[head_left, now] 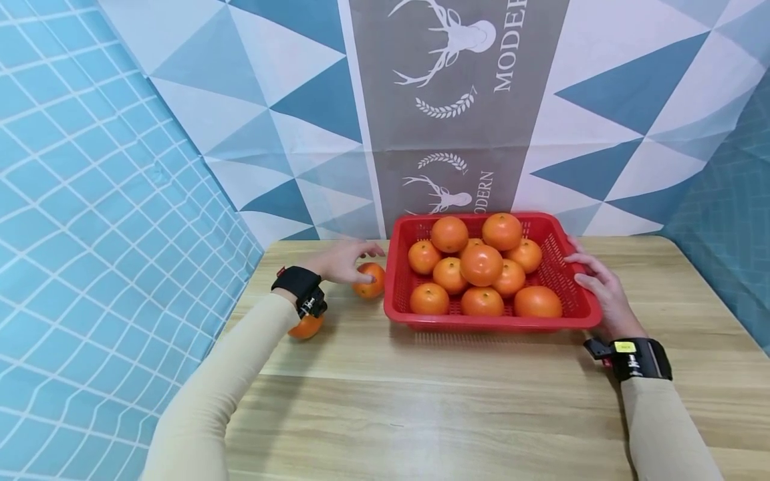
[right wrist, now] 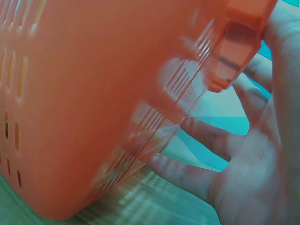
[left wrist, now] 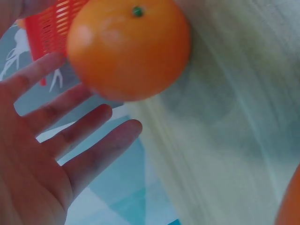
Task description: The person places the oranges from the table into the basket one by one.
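Observation:
At the left of the red plastic basket (head_left: pixel 493 323), my left hand (head_left: pixel 344 262) reaches over an orange (head_left: pixel 371 286) on the table. In the left wrist view its fingers (left wrist: pixel 101 145) are spread and mostly straight, beside that orange (left wrist: pixel 129 49) with its green stem end. Another orange (head_left: pixel 307 327) lies partly hidden behind my left wrist. My right hand (head_left: pixel 609 297) holds the basket's right side, thumb at the rim. From the right wrist view, fingers (right wrist: pixel 187 176) rest against the slotted outer wall (right wrist: pixel 117 108). Several oranges (head_left: pixel 481 266) are piled inside the basket.
The wood-grain table (head_left: pixel 421 407) carries the basket near its back edge. Behind it rises a patterned wall covering (head_left: pixel 313 100) with triangles and deer heads. A blue sheet with white grid lines (head_left: pixel 108 220) borders the left side.

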